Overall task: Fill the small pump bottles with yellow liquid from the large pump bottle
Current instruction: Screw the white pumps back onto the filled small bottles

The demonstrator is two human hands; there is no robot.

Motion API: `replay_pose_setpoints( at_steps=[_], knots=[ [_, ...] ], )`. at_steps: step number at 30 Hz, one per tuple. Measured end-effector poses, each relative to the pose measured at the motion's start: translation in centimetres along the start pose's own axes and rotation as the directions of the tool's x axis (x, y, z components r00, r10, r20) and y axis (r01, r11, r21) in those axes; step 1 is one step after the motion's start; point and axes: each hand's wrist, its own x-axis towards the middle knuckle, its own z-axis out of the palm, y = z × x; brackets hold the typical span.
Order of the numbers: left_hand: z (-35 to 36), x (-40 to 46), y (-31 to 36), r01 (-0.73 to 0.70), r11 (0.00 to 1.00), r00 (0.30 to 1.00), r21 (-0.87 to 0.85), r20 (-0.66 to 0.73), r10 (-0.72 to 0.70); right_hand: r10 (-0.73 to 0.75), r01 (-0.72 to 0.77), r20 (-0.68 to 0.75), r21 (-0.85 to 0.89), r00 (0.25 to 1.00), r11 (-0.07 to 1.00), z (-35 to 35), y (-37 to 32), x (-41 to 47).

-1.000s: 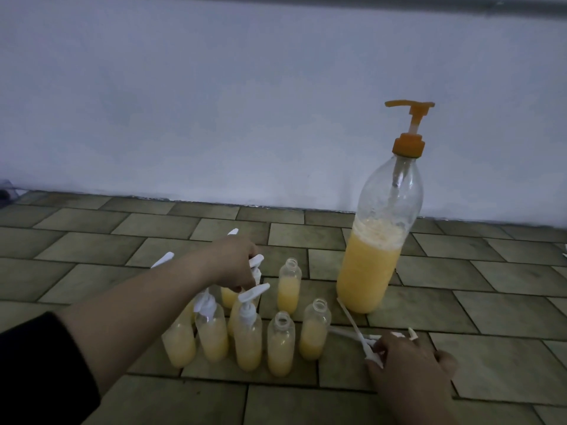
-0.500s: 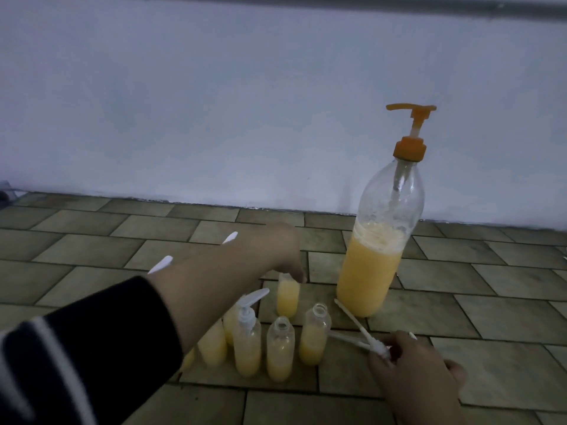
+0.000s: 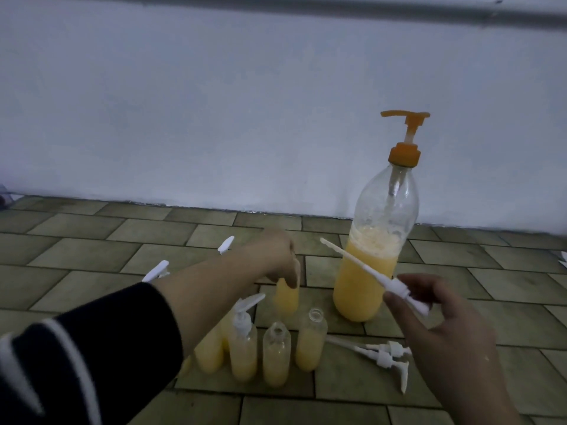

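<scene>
left hand (image 3: pixel 280 256) reached over the cluster and gripped the top of a small bottle (image 3: pixel 287 297) at the back, fingers curled round its neck. right hand (image 3: pixel 435 326) pinched a white pump head (image 3: pixel 395 286) in the air, dip tube slanting up-left in front of the large pump bottle (image 3: pixel 372 256) (abt half full of yellow liquid, orange pump on). two open small bottles (image 3: pixel 310 342) stood filled w/ yellow at the front, one capped bottle (image 3: pixel 244 342) beside them. two loose pumps (image 3: pixel 380 354) lay on the tiled floor (image 3: pixel 92 271) nr the right hand.

a plain indoor floor corner: olive tiled floor (image 3: pixel 92 250) meets a bare pale wall (image 3: pixel 184 102), no furniture.
</scene>
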Motion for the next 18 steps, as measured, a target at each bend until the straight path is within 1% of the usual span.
replay_pose_setpoints(
  at_steps=[2, 4, 5, 7, 10, 12, 14, 15, 18],
  knots=[
    [-1.0, -1.2, -0.2, -0.021, 0.997, 0.995, -0.075, -0.103, 0.013, -0.091, 0.09, -0.026, -0.029, 0.996, 0.996, -0.9, -1.4, 0.6],
    [-1.7, -2.5, -0.4, -0.056, 0.969, 0.974, -0.241, -0.227, -0.001, -0.187, 0.184, -0.051, -0.063, 0.981, 0.981, -1.5, -2.5, 1.4],
    [-1.9, -3.1, -0.7, -0.091, 0.933, 0.958, -0.348, -0.288, -0.014, -0.231, 0.226, -0.056, -0.084, 0.971, 0.971, -1.8, -3.0, 1.8],
    [-1.8, -4.2, -1.2, -0.175, 0.819, 0.927, -0.547, -0.373, -0.05, -0.312, 0.305, -0.052, -0.104, 0.949, 0.947, -2.3, -4.1, 2.7],
    [-1.2, -5.4, -1.6, -0.277, 0.582, 0.92, -0.765, -0.387, -0.071, -0.42, 0.413, -0.04, -0.117, 0.907, 0.903, -3.0, -5.8, 4.1],
    [-1.0, -6.2, -1.4, -0.32, 0.446, 0.916, -0.836, -0.394, -0.082, -0.484, 0.476, -0.043, -0.124, 0.874, 0.871, -3.4, -6.9, 4.9],
    [-0.9, -7.0, -1.1, -0.366, 0.372, 0.9, -0.853, -0.427, -0.092, -0.545, 0.536, -0.03, -0.141, 0.838, 0.832, -3.6, -7.8, 5.6],
    [-0.9, -7.4, -1.0, -0.392, 0.365, 0.887, -0.844, -0.452, -0.092, -0.571, 0.563, -0.016, -0.15, 0.821, 0.813, -3.6, -8.2, 5.8],
    [-0.8, -8.4, -0.8, -0.453, 0.388, 0.854, -0.803, -0.516, -0.07, -0.609, 0.607, 0.051, -0.189, 0.791, 0.772, -3.8, -8.9, 6.6]
  ],
)
